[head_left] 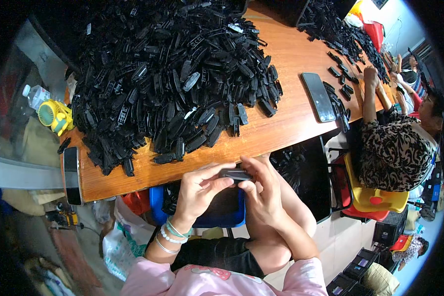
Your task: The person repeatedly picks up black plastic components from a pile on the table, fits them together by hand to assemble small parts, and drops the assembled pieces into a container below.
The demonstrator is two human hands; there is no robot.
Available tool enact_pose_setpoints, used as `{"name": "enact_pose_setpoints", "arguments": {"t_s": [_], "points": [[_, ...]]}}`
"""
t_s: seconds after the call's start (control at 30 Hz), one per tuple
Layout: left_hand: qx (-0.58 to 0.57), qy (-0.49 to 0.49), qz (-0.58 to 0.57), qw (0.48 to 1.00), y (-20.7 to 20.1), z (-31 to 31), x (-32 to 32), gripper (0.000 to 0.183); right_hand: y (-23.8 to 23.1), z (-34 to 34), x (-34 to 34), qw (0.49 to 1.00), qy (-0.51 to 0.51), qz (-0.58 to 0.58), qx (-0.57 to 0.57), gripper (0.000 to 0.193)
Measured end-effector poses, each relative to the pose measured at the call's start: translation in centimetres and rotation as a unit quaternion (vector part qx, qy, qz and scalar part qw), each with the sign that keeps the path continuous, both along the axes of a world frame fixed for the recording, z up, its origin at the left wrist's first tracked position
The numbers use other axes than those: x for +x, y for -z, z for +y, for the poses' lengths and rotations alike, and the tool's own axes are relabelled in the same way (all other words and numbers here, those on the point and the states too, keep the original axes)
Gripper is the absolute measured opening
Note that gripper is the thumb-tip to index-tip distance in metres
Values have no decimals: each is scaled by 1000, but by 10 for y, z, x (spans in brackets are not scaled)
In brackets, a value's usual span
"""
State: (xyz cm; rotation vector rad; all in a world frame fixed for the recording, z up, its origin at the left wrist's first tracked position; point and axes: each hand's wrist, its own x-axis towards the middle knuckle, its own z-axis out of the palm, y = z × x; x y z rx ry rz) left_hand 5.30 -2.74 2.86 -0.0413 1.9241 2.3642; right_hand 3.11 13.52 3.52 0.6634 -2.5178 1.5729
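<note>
Just off the table's near edge, above my lap, a small black plastic part [237, 174] is pinched between my two hands. My left hand [201, 188] grips its left end with thumb and fingers. The right end is in the thumb and fingers of my right hand [262, 188]. On the wooden table [291, 123] beyond lies a large heap of similar black plastic parts [167, 79], long and narrow with rounded ends. What exact kind of part they are, I cannot tell.
A phone [318, 97] lies right of the heap; another phone [72, 175] is at the left corner, near a yellow fan [55, 116] and a bottle [36, 96]. Below the edge sits a blue bin [156, 206]. Another person [395, 155] sits to the right.
</note>
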Motion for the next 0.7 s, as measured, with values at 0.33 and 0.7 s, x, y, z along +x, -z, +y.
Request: {"name": "enact_pose_setpoints", "arguments": {"t_s": [0.33,0.7], "points": [[-249,-14,260,933,3,8,-41,21,14,27,-5,976,-18,-200,-83,25],[-591,-151,189,770,10,24,-116,20,19,5,-120,982,124,78,115,18]]}}
